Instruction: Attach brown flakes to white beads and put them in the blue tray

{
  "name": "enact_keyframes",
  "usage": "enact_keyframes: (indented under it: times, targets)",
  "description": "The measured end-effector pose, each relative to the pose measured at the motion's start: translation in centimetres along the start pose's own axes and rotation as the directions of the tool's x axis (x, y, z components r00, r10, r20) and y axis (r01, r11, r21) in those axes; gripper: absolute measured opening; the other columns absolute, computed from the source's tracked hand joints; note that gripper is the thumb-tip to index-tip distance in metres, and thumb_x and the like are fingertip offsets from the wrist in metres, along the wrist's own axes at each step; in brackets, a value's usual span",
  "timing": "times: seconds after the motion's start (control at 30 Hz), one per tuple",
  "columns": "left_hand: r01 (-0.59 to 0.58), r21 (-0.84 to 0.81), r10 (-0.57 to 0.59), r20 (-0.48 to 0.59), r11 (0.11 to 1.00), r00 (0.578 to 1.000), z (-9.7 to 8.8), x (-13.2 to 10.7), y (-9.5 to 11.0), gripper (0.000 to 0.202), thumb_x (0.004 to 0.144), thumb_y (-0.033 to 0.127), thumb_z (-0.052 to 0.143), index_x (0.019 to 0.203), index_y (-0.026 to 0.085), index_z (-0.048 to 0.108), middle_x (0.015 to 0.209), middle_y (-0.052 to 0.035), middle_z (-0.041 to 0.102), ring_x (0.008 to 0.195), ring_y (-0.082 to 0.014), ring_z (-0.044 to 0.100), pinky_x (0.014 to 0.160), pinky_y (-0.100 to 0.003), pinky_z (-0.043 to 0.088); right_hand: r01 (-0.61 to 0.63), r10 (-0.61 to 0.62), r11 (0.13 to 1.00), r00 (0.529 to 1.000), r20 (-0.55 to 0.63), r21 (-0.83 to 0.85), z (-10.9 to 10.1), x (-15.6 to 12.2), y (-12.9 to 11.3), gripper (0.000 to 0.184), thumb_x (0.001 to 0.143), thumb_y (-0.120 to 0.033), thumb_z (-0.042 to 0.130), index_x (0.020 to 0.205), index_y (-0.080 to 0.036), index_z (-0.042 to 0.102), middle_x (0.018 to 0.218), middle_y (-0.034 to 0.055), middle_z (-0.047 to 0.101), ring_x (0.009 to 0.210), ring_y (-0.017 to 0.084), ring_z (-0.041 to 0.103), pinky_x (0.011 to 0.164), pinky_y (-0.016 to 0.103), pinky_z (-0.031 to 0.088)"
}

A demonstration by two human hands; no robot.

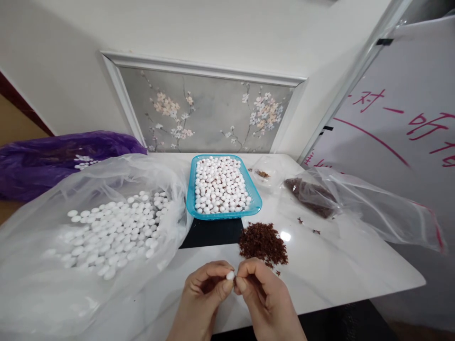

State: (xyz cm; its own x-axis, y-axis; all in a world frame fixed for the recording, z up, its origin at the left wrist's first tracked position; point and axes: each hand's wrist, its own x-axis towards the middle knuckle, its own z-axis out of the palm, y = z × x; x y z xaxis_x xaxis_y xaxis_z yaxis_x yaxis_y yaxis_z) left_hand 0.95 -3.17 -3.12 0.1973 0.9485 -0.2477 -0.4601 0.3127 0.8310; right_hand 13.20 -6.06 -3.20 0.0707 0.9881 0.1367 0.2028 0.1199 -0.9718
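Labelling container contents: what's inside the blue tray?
The blue tray holds a crowd of small white pieces, with some brown showing between them. They cover most of its floor, so whatever lies beneath can't be seen.

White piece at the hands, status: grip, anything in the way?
Left hand pinching white piece. Right hand pinched shut beside it, contents hidden. Brown pile just beyond right hand, not blocking.

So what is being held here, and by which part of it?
The left hand pinches a small white piece by its left side between thumb and forefinger. Whether the right hand, its fingertips together beside it, holds anything cannot be told.
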Motion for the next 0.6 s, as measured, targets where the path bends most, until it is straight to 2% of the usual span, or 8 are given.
enact_keyframes:
  times: [0.27, 0.43, 0.6]
  targets:
    - [0.002, -0.040, -0.003, -0.028, 0.999, 1.000, -0.29, 0.07, -0.41, 0.008, 0.058, 0.020, 0.080, 0.065, 0.020, 0.075, 0.068, -0.0010, 0.069, 0.064, -0.0126, 0.060, 0.067, -0.024, 0.047, -0.058, 0.051, 0.981, 0.998, 0.039, 0.183, 0.10, 0.17, 0.24, 0.020, 0.090, -0.034, 0.047, 0.077, -0.020, 0.050, 0.069, -0.0007, 0.049, 0.065, 0.013, 0.049, 0.060, 0.023, 0.040]
    - [-0.043, -0.054, 0.042, -0.023, 0.998, 0.999, -0.07, 0.40, -0.40, 0.009, 0.057, 0.020, 0.080, 0.064, 0.021, 0.075, 0.066, 0.0001, 0.067, 0.062, -0.0118, 0.058, 0.064, -0.023, 0.048, 0.006, -0.005, 0.998, 1.000, -0.014, 0.060, 0.40, 0.13, 0.46, 0.019, 0.090, -0.033, 0.046, 0.077, -0.020, 0.052, 0.070, 0.0007, 0.050, 0.066, 0.014, 0.049, 0.059, 0.023, 0.040]
    - [-0.042, -0.052, 0.040, -0.040, 0.998, 0.998, 0.03, 0.39, -0.20, 0.008, 0.057, 0.019, 0.080, 0.063, 0.020, 0.074, 0.068, -0.0006, 0.067, 0.063, -0.0122, 0.059, 0.065, -0.023, 0.048, 0.006, -0.005, 0.999, 1.000, -0.017, 0.051, 0.57, 0.25, 0.67, 0.019, 0.089, -0.032, 0.046, 0.076, -0.020, 0.051, 0.069, 0.0003, 0.049, 0.064, 0.014, 0.049, 0.058, 0.023, 0.040]
